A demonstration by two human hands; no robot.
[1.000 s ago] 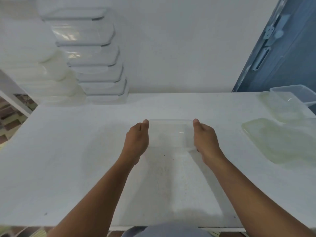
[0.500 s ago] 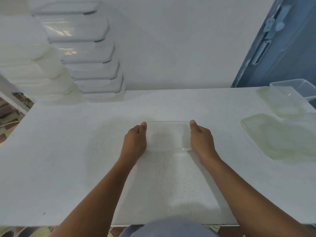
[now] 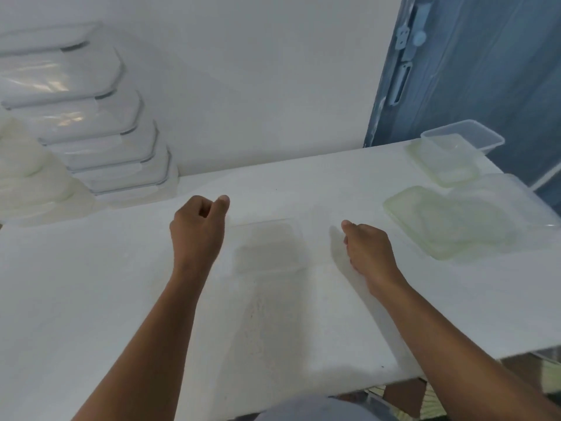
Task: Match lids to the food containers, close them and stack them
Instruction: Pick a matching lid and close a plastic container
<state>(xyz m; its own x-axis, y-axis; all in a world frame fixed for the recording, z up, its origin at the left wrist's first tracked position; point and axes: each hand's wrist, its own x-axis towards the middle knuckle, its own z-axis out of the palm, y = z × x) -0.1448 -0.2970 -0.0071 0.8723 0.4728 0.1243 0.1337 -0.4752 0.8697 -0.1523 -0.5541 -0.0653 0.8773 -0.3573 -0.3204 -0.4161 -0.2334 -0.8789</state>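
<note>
On my feed the table [image 3: 91, 299] read plain white, with a grey speckled patch [image 3: 267, 317] at 6 o'clock. The centre container [image 3: 267, 247] was colourless and clear. The large lid [image 3: 449, 229] at 3 o'clock and the small lid [image 3: 446, 165] at 2 o'clock showed pale yellow-green, and the door [image 3: 485, 71] behind them blue. At 10 o'clock, the stacked containers [image 3: 115, 147] were clear with grey rim lines and the tubs [image 3: 27, 168] milky white.

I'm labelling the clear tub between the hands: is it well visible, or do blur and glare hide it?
Head view: the clear container shows only as faint edges and a grey shadow on the white table; the stack at far left is washed out and soft; wide-angle distortion tilts the blue door.
</note>
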